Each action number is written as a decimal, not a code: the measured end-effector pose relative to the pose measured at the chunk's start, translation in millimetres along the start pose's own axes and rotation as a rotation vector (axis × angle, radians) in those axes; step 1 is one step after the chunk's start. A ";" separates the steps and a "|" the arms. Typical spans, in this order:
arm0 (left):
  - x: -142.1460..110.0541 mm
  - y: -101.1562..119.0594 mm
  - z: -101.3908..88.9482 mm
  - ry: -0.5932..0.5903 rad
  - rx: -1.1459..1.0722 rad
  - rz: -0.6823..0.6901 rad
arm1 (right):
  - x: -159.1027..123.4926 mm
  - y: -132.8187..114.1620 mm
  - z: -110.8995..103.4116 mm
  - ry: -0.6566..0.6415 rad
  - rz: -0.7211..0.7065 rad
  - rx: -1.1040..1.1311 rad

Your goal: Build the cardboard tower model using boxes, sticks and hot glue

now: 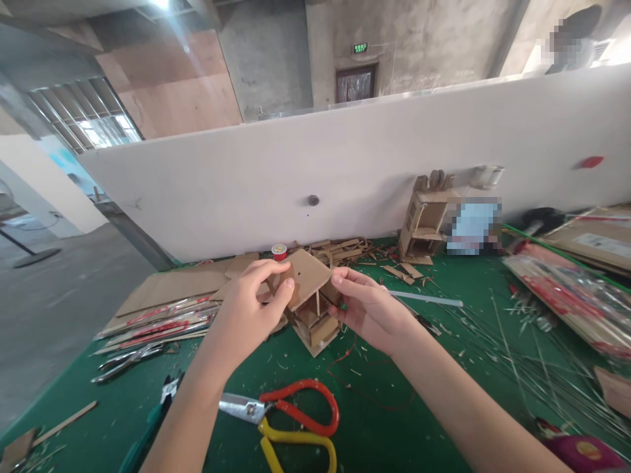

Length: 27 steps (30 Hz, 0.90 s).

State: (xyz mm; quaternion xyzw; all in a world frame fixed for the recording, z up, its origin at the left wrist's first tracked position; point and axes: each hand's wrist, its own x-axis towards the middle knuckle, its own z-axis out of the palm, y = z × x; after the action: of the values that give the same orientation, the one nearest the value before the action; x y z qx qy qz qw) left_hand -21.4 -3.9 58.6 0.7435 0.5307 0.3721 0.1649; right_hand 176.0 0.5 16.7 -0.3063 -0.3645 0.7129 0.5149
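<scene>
A small cardboard model (309,279), box-like with a flat top panel and open sides, stands on the table in front of me. A small dark hole shows in its top panel, and thin upright strips support the panel. My left hand (251,305) grips the panel's left edge between thumb and fingers. At the right edge, my right hand (369,305) pinches the panel's corner, with its lower fingers against the side. A thin red thread (345,355) trails on the table below my right hand. Part of the model's left side is hidden behind my left hand.
Scissors (251,408) with red and yellow handles lie in front; pliers (131,358) lie left. A translucent stick (428,299) and another cardboard model (424,223) are to the right. Cardboard scraps (345,249) line the white partition (236,190). A red spool (279,252) stands behind.
</scene>
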 end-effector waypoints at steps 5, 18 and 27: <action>1.1 0.5 -0.5 0.009 -0.005 0.000 | 0.2 0.1 0.4 0.063 -0.152 -0.162; 0.8 0.8 -2.0 -0.007 -0.033 -0.021 | -7.9 7.8 11.4 0.387 -0.734 -0.958; -0.8 -0.7 -1.9 -0.004 -0.024 -0.011 | -6.2 1.3 14.4 0.304 -0.274 -0.388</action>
State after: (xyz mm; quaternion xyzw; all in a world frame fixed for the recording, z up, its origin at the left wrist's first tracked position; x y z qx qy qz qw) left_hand -23.4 -4.7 59.1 0.7391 0.5300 0.3761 0.1769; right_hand 165.4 -8.7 23.9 -0.4505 -0.4505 0.4994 0.5871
